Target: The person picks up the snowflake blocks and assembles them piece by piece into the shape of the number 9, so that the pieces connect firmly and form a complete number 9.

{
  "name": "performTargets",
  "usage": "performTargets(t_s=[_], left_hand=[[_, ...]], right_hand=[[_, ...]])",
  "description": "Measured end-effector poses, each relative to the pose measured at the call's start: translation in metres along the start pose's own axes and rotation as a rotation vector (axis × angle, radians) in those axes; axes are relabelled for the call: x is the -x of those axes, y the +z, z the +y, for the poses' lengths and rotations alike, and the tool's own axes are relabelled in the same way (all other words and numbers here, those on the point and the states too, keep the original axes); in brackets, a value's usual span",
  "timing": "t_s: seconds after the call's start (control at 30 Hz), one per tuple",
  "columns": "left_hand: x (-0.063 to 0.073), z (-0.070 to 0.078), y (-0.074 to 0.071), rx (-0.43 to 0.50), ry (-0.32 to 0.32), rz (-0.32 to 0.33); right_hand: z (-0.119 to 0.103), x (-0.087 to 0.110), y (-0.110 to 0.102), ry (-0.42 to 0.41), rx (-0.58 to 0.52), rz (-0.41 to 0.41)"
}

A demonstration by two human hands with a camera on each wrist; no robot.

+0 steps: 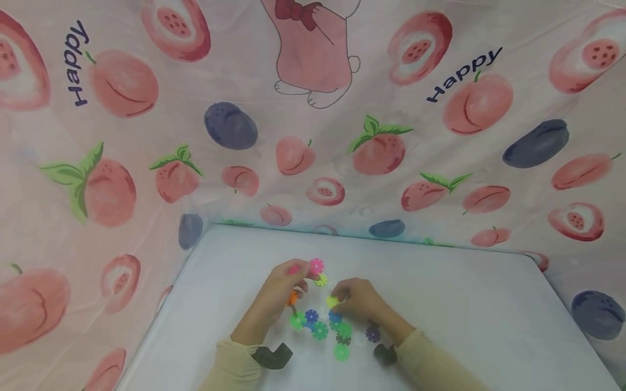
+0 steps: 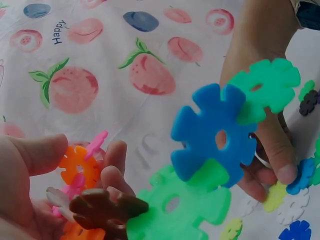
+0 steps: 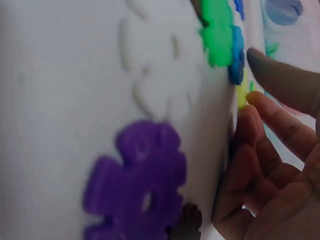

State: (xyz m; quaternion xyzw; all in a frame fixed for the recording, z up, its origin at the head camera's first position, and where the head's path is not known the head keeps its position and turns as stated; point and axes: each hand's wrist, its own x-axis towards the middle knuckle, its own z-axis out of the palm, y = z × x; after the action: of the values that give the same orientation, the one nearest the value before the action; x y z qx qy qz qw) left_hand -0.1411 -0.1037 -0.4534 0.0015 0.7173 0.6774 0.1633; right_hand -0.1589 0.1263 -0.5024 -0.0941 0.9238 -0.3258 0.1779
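In the head view my left hand (image 1: pixel 282 285) grips a chain of interlocking plastic flower discs, pink (image 1: pixel 317 265) at its top. The left wrist view shows orange (image 2: pixel 80 167) and pink ones between thumb and fingers; brown (image 2: pixel 107 210), green (image 2: pixel 175 205) and blue (image 2: pixel 210 135) discs extend rightward. My right hand (image 1: pixel 361 300) is low over loose discs, its fingertips at a yellow disc (image 1: pixel 332 302) beside a blue one (image 1: pixel 335 316). In the right wrist view, thumb (image 3: pixel 280 80) and index fingertip are apart, the index against the yellow disc (image 3: pixel 241 92).
Loose discs lie between my forearms, among them green (image 1: pixel 342 352), purple (image 1: pixel 373 333) and pale ones (image 3: pixel 160 55). They lie on a white table (image 1: pixel 489 326). Fruit-printed cloth (image 1: pixel 313 125) stands behind and at the sides. Dark bands (image 1: pixel 273 357) are at both wrists.
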Motion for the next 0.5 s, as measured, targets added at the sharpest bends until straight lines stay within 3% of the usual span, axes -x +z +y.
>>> performTargets(t_s=[0.23, 0.5], left_hand=[[0.0001, 0.0014, -0.001, 0.024, 0.009, -0.017], [0.0, 0.0004, -0.0016, 0.015, 0.022, -0.062]], right_hand=[[-0.0055, -0.0011, 0.0055, -0.012, 0.074, 0.023], [-0.0085, -0.0011, 0.0047, -0.034, 0.111, -0.005]])
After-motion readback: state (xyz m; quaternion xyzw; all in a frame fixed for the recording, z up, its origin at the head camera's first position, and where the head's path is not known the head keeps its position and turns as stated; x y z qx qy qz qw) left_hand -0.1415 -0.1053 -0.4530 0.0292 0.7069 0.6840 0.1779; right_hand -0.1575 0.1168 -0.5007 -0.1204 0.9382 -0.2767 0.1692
